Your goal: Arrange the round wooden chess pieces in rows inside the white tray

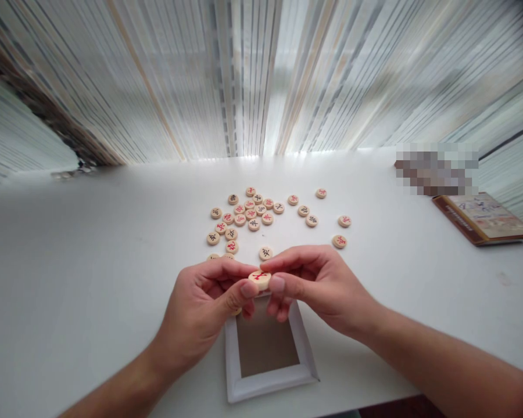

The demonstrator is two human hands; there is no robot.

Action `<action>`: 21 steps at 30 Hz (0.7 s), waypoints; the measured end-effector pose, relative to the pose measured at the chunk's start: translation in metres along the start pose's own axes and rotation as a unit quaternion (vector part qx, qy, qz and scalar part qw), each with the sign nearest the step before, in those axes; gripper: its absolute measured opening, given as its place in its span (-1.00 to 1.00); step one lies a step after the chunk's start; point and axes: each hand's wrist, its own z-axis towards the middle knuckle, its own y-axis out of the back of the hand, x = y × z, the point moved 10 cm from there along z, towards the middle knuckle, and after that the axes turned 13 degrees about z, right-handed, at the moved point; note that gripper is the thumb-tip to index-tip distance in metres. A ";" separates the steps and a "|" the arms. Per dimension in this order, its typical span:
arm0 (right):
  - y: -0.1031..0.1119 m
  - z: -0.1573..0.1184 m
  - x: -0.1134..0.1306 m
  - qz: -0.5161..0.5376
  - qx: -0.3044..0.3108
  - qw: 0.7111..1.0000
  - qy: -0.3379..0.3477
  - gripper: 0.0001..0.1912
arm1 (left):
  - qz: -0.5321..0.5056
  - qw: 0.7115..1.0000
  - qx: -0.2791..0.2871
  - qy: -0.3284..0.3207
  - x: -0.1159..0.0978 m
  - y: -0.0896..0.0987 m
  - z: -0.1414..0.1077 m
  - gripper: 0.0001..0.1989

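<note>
A round wooden Chinese chess piece [260,280] with a red character is held up between both hands. My left hand [207,302] pinches its left edge with thumb and fingers. On the opposite edge, my right hand [316,287] grips it the same way. Just below the hands lies an open white cardboard box [233,354] with a brown inside, its far end partly hidden by my fingers. Beyond them a black-marked chess piece [265,253] rests face up. Another piece [236,312] shows partly behind my left hand.
Several red and black chess pieces [250,214] are scattered on the white table [91,278], a few of them farther right. A brown box with a printed lid [483,217] lies at the right, near a pixelated patch. Striped curtains [253,75] hang along the back edge.
</note>
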 end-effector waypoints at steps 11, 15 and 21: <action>0.004 -0.002 0.001 -0.062 -0.035 0.997 0.005 -0.63 | 0.059 0.995 -0.052 -0.055 -0.017 0.000 -0.007 -0.81; 0.008 0.000 -0.006 -0.044 -0.040 0.998 -0.032 -0.62 | 0.102 0.989 -0.045 -0.092 -0.017 -0.001 -0.010 -0.70; 0.011 -0.002 -0.011 -0.071 -0.056 0.994 -0.054 -0.58 | 0.189 0.967 -0.030 -0.165 -0.025 -0.004 -0.014 -0.62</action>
